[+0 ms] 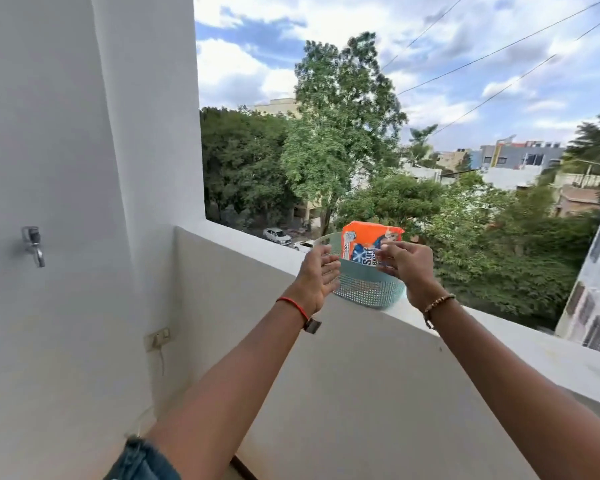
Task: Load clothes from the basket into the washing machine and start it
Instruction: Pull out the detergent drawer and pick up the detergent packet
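Observation:
A small teal perforated basket (pixel 368 289) stands on the white balcony ledge (pixel 520 341). An orange and blue detergent packet (pixel 368 239) stands upright inside it. My left hand (pixel 317 275) is held just left of the basket's rim, palm turned toward it, fingers straight. My right hand (pixel 407 268) is at the basket's right side, its thumb and forefinger spread in front of the packet with a gap between them. Neither hand plainly grips anything. No washing machine or clothes basket is in view.
A metal tap (pixel 33 244) sticks out of the white wall at left, and a wall socket (pixel 157 337) with a hanging cord sits lower down. Blue denim fabric (pixel 142 459) shows at the bottom left. Beyond the ledge lie trees, parked cars and buildings far below.

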Demonstrator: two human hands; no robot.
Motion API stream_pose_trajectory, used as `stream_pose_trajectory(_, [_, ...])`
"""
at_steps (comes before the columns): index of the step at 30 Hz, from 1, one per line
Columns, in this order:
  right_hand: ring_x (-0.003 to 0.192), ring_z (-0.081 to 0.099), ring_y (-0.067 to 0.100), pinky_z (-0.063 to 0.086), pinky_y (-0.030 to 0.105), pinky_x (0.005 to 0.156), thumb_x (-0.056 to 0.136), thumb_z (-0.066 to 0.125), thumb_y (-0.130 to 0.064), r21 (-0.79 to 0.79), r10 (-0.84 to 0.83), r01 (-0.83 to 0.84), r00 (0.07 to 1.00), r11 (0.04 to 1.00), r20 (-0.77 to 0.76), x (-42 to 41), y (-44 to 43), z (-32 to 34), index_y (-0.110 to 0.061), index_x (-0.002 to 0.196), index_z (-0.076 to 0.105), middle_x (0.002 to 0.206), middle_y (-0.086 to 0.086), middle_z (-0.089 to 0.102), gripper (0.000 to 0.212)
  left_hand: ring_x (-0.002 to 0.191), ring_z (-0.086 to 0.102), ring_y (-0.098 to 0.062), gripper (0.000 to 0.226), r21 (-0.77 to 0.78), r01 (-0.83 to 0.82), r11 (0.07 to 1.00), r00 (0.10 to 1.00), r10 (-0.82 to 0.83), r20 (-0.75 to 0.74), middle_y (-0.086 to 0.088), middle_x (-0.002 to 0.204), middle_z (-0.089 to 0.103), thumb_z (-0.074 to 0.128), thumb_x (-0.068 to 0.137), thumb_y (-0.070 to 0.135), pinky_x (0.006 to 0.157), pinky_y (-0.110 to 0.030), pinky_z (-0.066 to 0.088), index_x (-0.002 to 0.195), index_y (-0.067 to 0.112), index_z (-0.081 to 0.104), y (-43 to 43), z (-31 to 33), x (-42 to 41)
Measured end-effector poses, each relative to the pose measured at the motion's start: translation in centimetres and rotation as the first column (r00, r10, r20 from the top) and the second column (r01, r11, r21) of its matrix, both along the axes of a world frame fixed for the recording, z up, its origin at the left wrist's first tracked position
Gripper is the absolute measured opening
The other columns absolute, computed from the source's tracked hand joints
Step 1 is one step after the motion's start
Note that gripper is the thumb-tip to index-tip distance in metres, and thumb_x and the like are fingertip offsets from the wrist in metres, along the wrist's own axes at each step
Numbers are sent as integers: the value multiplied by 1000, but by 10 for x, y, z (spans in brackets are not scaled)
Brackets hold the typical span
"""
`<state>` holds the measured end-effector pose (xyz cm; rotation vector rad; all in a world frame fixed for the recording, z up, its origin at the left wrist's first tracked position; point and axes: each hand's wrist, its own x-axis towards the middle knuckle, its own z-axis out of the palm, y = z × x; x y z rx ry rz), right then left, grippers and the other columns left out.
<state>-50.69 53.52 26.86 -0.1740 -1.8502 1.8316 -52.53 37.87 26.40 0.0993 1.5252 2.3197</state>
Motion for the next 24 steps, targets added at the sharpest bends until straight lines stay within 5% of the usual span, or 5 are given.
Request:
stream_pose_trajectory(7, [104,57,29,49,28,75,82,62,-11,627,-183,81,978,775,100,-105,56,21,-3,135,38,133,19,49,59,128,42,-30,44,-9,-31,999,999,30,-24,-16,136,48,40,97,30,103,-42,35,129,1,48,34,4,-75])
stream_pose_trajectory(11, [103,56,33,52,38,84,78,66,-12,714,-172,-94,941,693,291,-138,65,19,-6,142,20,130,22,45,79,126,44,-28,41,17,-46,999,999,46,4,-17,134,49,41,97,28,103,-39,36,125,0,50,38,-1,-99])
stream_pose_trajectory(15, [105,53,34,51,42,85,74,66,-4,818,-273,-27,936,575,223,-153,70,16,0,131,40,124,24,50,63,126,46,-28,41,27,-66,997,997,66,28,-17,134,50,43,96,28,103,-39,37,123,-1,52,36,-7,-109])
stream_pose_trajectory(19, [72,59,30,52,38,64,80,59,4,817,-342,162,939,553,45,-153,66,15,3,93,67,93,22,68,16,127,46,-27,42,41,-82,996,996,80,42,-17,135,50,43,96,29,104,-40,37,124,-2,51,31,-10,-110])
stream_pose_trajectory(24, [75,61,32,52,39,62,83,58,1,827,-352,258,933,500,-78,-127,49,35,-1,89,70,92,18,69,14,125,47,-26,42,60,-79,995,996,78,31,-17,135,50,42,96,27,100,-38,39,125,-2,51,28,-3,-97])
